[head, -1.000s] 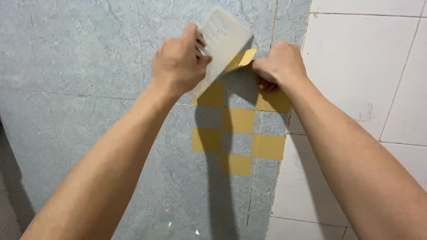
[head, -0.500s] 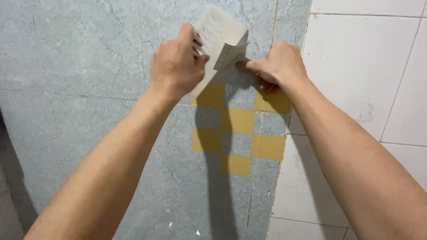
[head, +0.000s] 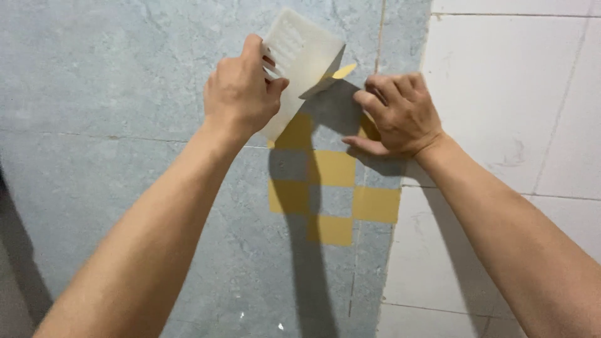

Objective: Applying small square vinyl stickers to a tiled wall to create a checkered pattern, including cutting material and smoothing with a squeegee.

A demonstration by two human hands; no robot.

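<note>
Backing sheet peeled further vs 1 s ago: curl now covers most of the yellow underside, only a small yellow corner showing. Right hand shifted slightly left/down, fingertips now pressing just under the peel line. Left hand re-gripped slightly.

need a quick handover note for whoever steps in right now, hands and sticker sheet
Left hand: grips the white backing sheet, peeled up off the wall.
Right hand: fingers pressed flat on the wall at the sticker's upper right.
Yellow checker sticker: lower squares lie stuck on the blue-grey tile, beside the white tiles.
Left: the top strip, still under the backing.
</note>
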